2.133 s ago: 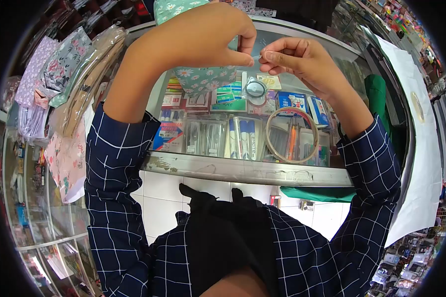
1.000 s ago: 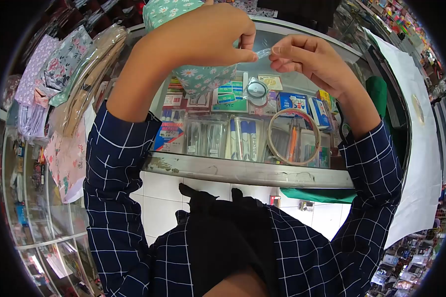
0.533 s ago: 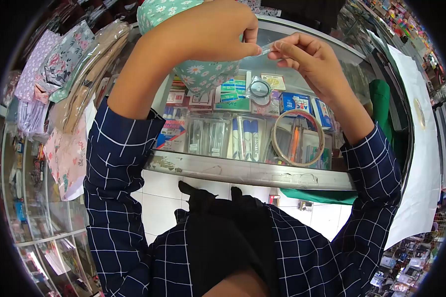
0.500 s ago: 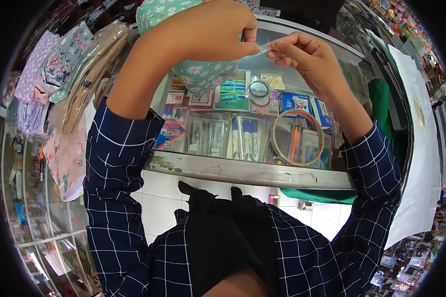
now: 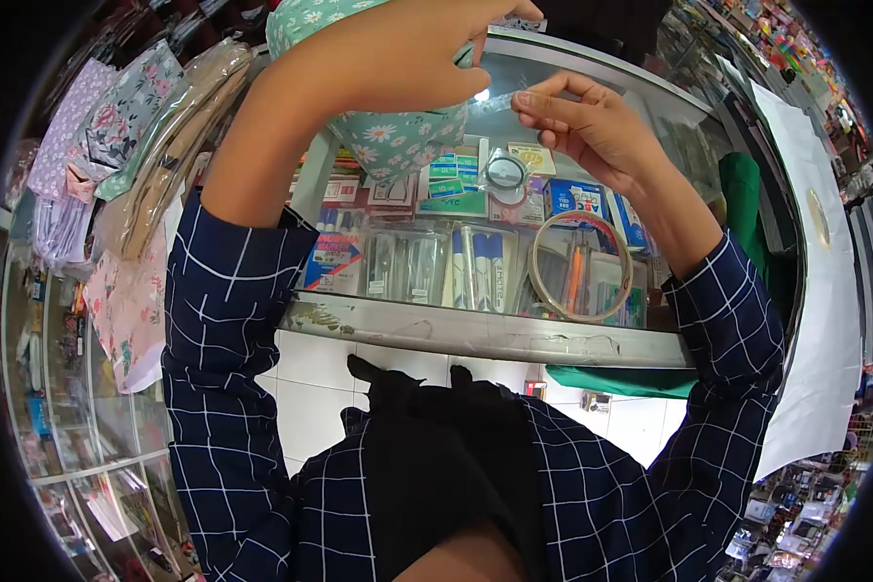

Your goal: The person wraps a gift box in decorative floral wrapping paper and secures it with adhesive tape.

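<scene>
Hands [image 5: 427, 53] [image 5: 592, 128] above glass counter [image 5: 427, 328], left wrist bent, right pinching clear strip [image 5: 496, 105].

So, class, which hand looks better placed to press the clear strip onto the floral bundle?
Probably the right hand: it pinches the clear strip, free end toward the floral bundle, which the left hand appears to hold.

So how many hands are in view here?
2: the left hand at the green floral bundle, and the right hand over the glass counter, pinching a clear strip.
</scene>
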Available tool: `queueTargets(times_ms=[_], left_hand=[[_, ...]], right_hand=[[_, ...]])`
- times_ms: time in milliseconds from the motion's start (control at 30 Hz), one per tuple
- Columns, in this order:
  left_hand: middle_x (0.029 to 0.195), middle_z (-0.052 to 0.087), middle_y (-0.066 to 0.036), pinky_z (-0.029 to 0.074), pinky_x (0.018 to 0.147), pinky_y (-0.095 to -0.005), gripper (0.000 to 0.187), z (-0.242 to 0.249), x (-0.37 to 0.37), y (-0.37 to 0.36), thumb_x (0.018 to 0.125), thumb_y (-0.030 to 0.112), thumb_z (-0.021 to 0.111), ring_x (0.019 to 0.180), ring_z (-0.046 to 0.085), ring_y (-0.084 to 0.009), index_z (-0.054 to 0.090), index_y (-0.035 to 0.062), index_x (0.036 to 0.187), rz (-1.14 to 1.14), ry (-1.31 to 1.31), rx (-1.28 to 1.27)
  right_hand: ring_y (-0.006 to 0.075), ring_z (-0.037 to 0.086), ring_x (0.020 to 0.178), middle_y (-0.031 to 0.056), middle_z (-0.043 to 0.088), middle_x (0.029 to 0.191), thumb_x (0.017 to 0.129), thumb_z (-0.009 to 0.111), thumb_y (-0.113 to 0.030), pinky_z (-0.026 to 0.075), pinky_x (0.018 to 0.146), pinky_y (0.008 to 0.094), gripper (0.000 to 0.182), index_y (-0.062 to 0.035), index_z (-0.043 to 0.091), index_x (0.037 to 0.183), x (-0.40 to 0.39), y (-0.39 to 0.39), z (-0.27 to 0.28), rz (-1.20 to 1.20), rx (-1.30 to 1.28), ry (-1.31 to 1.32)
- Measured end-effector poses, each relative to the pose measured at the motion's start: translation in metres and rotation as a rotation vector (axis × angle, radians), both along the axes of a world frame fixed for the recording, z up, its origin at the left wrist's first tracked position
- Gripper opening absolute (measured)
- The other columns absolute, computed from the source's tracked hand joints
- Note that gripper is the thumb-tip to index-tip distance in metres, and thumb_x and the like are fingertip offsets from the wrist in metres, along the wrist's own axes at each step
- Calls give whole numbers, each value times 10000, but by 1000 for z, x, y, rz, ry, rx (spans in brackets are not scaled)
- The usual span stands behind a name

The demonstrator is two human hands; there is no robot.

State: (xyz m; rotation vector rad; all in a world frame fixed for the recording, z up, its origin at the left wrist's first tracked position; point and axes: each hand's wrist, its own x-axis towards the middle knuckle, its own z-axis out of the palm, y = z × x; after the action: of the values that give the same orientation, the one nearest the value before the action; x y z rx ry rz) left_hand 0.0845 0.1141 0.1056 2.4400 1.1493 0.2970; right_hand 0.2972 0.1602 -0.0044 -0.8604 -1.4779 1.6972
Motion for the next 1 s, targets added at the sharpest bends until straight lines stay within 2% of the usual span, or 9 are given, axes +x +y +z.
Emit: queueTargets(times_ms=[133, 367, 533, 633, 700, 767, 833, 933, 1000], left_hand=[[712, 585, -125, 429, 605, -348, 548, -7, 0, 3, 786, 95, 582, 643, 569, -238, 395, 6, 1293, -27, -86, 59], [700, 597, -53, 437, 748, -283, 522, -23, -14, 12, 772, 64, 626, 683, 576, -154, 449, 15, 1260, -137, -240, 104], [669, 602, 1, 424, 748, -245, 470, -17, -24, -3, 777, 40, 668, 676, 559, -74, 510, 9, 1219, -98, -373, 9], [632, 591, 17, 418, 743, -235, 440, -21, -32, -9, 787, 44, 681, 641, 549, -67, 531, 5, 1199, -81, -453, -13], [766, 612, -18, 417, 744, -233, 457, -11, -39, -16, 818, 68, 655, 710, 557, -73, 489, 10, 1240, -108, -378, -27], [778, 602, -14, 386, 846, -293, 400, -11, -43, -21, 800, 66, 659, 727, 566, -80, 517, 28, 1171, -69, -365, 20], [668, 559, 29, 323, 1049, -414, 273, -22, -47, -22, 732, 38, 694, 693, 576, -87, 615, 58, 992, 38, -408, 133], [617, 543, 44, 358, 1026, -356, 441, -26, -59, -18, 697, -14, 727, 669, 573, -58, 582, 30, 1111, 13, -416, 159], [603, 544, 45, 332, 1058, -359, 426, -26, -62, -15, 694, 1, 733, 672, 583, -63, 590, 39, 1093, -75, -421, 196]], right_hand=[[47, 567, 770, 7, 634, 870, 815, 731, -136, 451, 640, 168, 126, -67, 648, 881, -10, -5, 0, -77, 47, -7], [70, 566, 781, 30, 653, 893, 796, 739, -99, 443, 676, 203, 148, -41, 654, 902, -18, -3, -1, -29, 76, 27], [89, 612, 788, 54, 679, 883, 773, 755, -90, 478, 693, 204, 165, -46, 632, 873, -24, -8, 5, 71, 110, 91], [104, 628, 822, 59, 685, 877, 778, 751, -89, 491, 720, 210, 164, -55, 622, 873, -30, -9, 11, 108, 133, 69], [103, 615, 858, 48, 664, 903, 811, 724, -108, 488, 749, 223, 132, -60, 619, 876, -35, -10, 15, 167, 144, 84], [87, 589, 867, 26, 639, 919, 850, 694, -146, 466, 759, 223, 103, -80, 614, 853, -39, -13, 21, 212, 133, 94], [110, 594, 916, 40, 635, 932, 884, 657, -186, 478, 802, 265, 126, -74, 601, 892, -41, -13, 23, 266, 114, 118], [130, 611, 928, 44, 642, 920, 892, 645, -187, 491, 797, 273, 133, -72, 589, 930, -47, -7, 23, 317, 147, 149], [121, 611, 917, 40, 643, 919, 893, 644, -192, 495, 793, 272, 142, -67, 583, 924, -53, -4, 24, 311, 230, 112]])
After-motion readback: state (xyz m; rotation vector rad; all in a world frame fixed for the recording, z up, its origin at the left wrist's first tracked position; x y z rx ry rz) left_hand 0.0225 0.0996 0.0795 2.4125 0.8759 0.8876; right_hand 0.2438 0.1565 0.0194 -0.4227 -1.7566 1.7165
